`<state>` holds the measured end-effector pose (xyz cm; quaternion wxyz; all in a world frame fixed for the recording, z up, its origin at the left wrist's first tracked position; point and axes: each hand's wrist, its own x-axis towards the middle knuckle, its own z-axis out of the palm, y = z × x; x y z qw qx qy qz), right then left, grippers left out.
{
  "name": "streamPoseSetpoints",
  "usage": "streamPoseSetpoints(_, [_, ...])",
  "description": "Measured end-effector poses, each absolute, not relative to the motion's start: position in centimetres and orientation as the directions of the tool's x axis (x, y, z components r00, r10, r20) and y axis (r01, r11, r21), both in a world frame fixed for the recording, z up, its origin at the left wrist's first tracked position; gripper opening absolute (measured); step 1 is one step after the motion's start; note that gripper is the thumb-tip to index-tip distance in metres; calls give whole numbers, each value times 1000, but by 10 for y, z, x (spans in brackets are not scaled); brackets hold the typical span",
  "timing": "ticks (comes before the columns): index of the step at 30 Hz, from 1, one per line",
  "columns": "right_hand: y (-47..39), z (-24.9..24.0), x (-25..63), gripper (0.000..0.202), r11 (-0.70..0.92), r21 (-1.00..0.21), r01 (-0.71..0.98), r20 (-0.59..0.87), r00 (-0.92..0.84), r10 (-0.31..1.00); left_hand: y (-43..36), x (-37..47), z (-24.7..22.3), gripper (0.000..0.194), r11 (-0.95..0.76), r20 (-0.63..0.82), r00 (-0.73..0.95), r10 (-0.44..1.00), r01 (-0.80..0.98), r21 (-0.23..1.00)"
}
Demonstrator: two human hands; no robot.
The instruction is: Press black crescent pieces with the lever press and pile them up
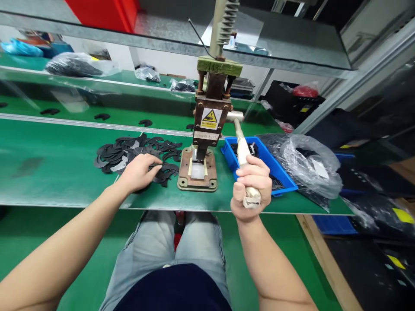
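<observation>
My right hand (252,188) is wrapped round the pale, tape-covered lever (242,149) of a hand press (212,110). The press has a warning label and stands on a brown base plate (183,172), its ram lowered close to a small light block (197,170). Left of the press, my left hand (139,172) rests at the pile of black curved pieces (112,154). Its thumb and index finger are apart, and no piece shows between them; the other fingers are partly hidden.
A blue tray (282,172) of black parts stands right of the press, beside a clear plastic bag (311,166). Behind, black curved pieces (145,123) lie spaced along a green strip. A metal shelf (168,45) with a red bin (103,13) crosses above.
</observation>
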<state>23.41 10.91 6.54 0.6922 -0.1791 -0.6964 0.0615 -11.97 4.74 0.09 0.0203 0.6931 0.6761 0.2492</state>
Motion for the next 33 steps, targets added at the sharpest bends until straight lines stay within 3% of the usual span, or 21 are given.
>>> streamPoseSetpoints(8, [107,67,229,11,920,-367,139,930,57,363,32,-114,-20,42,-143,186,104,977,968,207])
streamPoseSetpoints(12, [106,67,232,11,918,-365,152,930,21,367,44,-111,-12,37,-174,157,147,977,970,172])
streamPoseSetpoints(19, [105,66,231,11,918,-379,114,925,40,377,47,-121,5,37,-203,242,173,955,973,106])
streamPoseSetpoints(22, [104,65,231,12,918,-380,116,925,43,377,44,-118,14,39,-143,305,73,950,966,214])
streamPoseSetpoints(25, [104,64,231,12,913,-387,125,922,39,385,44,-105,23,42,-98,309,-48,950,893,440])
streamPoseSetpoints(29, [105,64,230,11,922,-377,91,926,54,374,57,-81,25,55,-43,152,-102,983,677,734])
streamPoseSetpoints(33, [105,64,230,11,926,-371,71,928,55,368,87,-59,10,55,6,75,-134,988,522,853])
